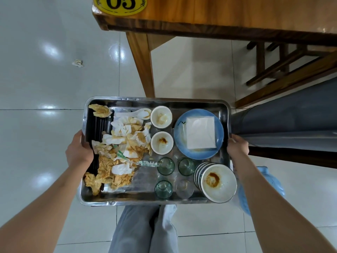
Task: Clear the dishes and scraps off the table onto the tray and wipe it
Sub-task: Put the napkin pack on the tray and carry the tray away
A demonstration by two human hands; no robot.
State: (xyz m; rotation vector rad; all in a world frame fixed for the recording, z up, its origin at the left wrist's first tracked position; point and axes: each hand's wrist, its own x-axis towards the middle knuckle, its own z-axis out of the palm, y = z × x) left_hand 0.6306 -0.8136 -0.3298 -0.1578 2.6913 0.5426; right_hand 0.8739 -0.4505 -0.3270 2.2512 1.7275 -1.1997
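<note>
I carry a steel tray (182, 103) in front of me above the floor. My left hand (78, 150) grips its left rim and my right hand (237, 145) grips its right rim. On the tray lie a heap of stained napkins (120, 152), a white spoon (141, 113), two small white cups (161, 116), a blue plate (198, 134) under a stack of white napkins (200, 132), several small glasses (166, 166) and a stack of bowls (217, 181). The wooden table (228, 13) stands ahead at the top of the view.
A yellow "05" plate (119, 5) marks the table corner. One crumpled napkin (78, 63) lies on the tiled floor to the left. A wooden bench (291, 79) stands at right, with a person's grey-trousered leg (291, 123) beside it. A blue cloth (262, 190) shows under my right forearm.
</note>
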